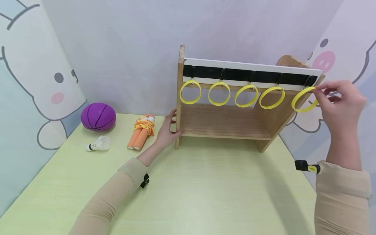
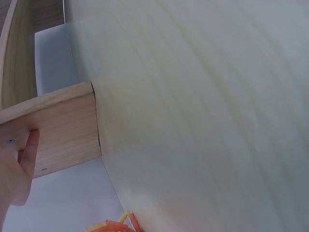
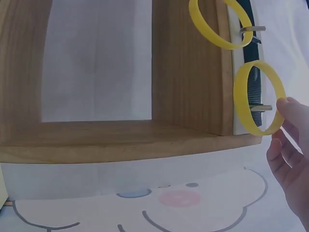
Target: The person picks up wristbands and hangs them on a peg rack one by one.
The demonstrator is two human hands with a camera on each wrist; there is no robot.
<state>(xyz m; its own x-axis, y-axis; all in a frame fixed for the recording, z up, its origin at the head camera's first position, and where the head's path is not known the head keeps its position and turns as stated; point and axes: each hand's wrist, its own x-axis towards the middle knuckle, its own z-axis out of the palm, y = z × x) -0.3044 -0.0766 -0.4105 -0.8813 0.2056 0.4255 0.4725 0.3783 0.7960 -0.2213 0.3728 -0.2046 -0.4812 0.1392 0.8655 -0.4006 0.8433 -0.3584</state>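
Note:
A wooden shelf rack (image 1: 223,122) carries a white bar with a black strip across its top. Yellow rings hang in a row on metal hooks along that strip, one of them the leftmost ring (image 1: 181,93). My right hand (image 1: 342,102) pinches the rim of the rightmost yellow ring (image 3: 241,108) between thumb and fingers; in the right wrist view its hook passes through the ring. My left hand (image 1: 167,132) rests against the rack's left side panel (image 2: 67,130), and in the left wrist view a straight digit touches the panel's outer face.
A purple ball (image 1: 98,117) with black lines sits at the back left of the pale table (image 1: 205,189). Near it lie a white shuttlecock (image 1: 100,143) and an orange doll-like toy (image 1: 141,132). Walls with cartoon animals stand close on both sides.

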